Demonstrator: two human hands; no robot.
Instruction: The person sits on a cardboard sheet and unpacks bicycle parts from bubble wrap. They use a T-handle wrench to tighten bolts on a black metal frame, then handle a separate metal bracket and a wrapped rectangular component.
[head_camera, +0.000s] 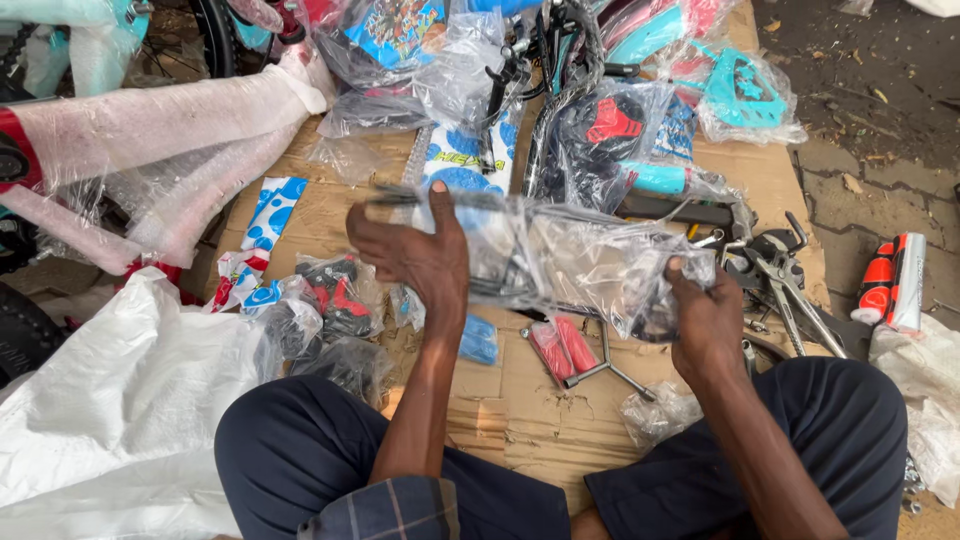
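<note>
What sits inside the clear plastic bag (560, 255) is hard to make out, just dark metal parts through crinkled film. The bag spans both hands above the cardboard sheet (520, 400). The left hand (415, 255) grips its 9 o'clock end, thumb up; the right hand (700, 310) pinches its 3 o'clock end. Pliers (780, 270) lie beyond, at 3 o'clock.

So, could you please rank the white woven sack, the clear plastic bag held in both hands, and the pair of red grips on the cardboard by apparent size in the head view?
1. White woven sack, largest.
2. Clear plastic bag, held by the left hand and right hand; it is nearer the camera.
3. Red grips, smallest.
</note>
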